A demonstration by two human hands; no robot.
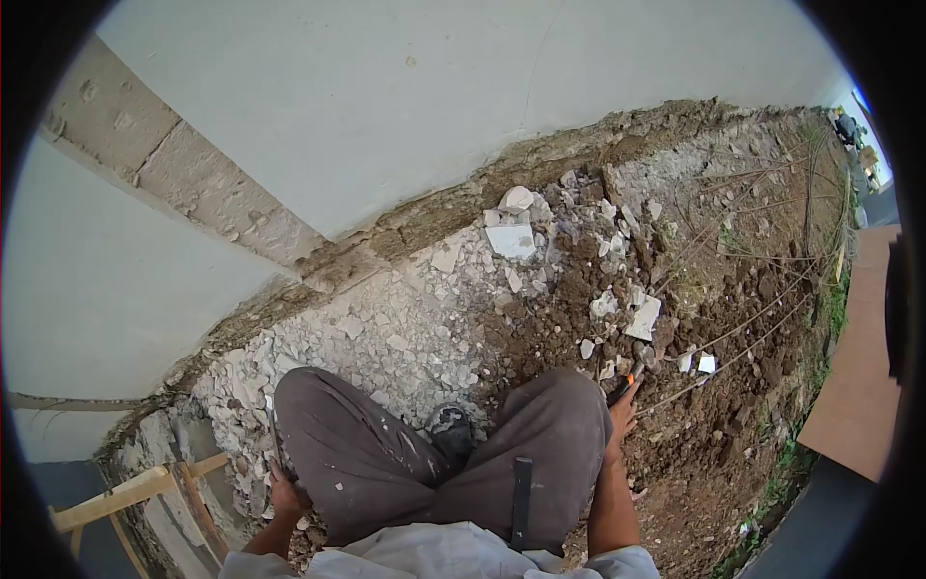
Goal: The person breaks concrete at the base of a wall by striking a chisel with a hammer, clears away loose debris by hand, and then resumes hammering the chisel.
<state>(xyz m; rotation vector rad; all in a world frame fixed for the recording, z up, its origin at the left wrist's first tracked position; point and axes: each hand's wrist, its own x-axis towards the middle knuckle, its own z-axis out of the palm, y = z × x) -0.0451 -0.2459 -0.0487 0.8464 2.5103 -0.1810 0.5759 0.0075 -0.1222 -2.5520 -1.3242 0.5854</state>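
Crouched over rubble beside wall [405, 106]. Right hand [622, 410], grip pinching orange-tipped tool [625, 384], long axis angled up-right toward broken tile [643, 317] just ahead. Left hand [285, 490] curled round thin rod [276, 446] beside knee.

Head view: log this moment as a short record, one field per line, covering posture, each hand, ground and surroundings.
posture: person squatting, knees in grey paint-flecked trousers, facing a white wall
left hand: left hand low beside the left knee, near rubble and a wooden frame; what it grips cannot be told
right hand: right hand beside the right knee, on an orange-tipped tool, mostly hidden
ground: broken plaster pieces and gravel along the wall's foot, brown soil to the right
surroundings: thin rods lying across the soil
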